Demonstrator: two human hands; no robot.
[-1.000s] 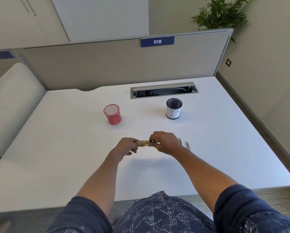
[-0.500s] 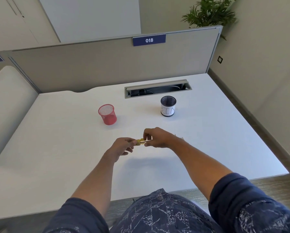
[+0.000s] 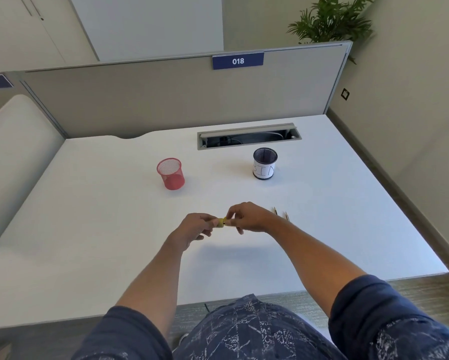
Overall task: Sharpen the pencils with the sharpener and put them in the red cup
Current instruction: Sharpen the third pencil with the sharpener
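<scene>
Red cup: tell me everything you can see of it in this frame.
The red cup is a round container of what looks like wire mesh, slightly narrower at the base, with a solid rim. It stands upright, mouth up, on the white desk, left of the cup marked BIN and beyond both hands. No pencils show inside it. Nothing touches it but the desk.

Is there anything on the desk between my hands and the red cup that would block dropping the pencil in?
Nothing visible does. The red cup stands upright beyond the left hand and right hand, with only bare white desk between them.
</scene>
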